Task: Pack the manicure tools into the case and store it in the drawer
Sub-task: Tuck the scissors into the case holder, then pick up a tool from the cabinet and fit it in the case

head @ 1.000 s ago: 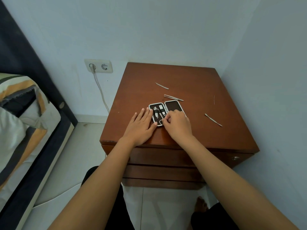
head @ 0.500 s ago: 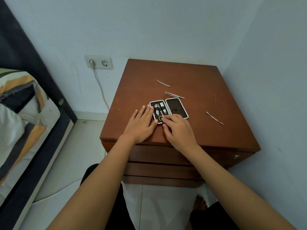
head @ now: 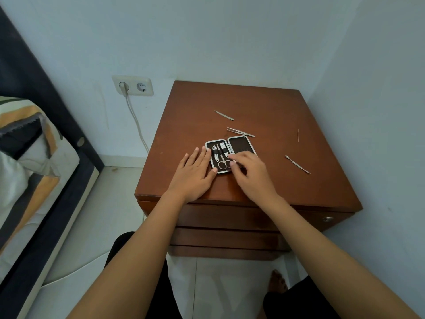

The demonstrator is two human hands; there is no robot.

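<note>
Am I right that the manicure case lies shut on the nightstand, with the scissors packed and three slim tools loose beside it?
Not quite: the head view shows the case lying open, its lid flat on the nightstand. The rest holds: the scissors are packed, and three slim tools lie loose.

I am in a bedroom at home. At nine o'clock from me lies a bed with a dark navy frame (head: pixel 69 125) and a rumpled striped quilt in orange, grey and white (head: pixel 25 143). At twelve o'clock a reddish-brown wooden bedside cabinet with drawers (head: pixel 264 217) sits tucked into the corner of pale blue painted walls (head: pixel 207 38). At eleven o'clock a cream double wall socket (head: pixel 132 85) holds a plugged-in white cable (head: pixel 138 127). Pale floor tiles (head: pixel 110 203) run beneath.
</note>
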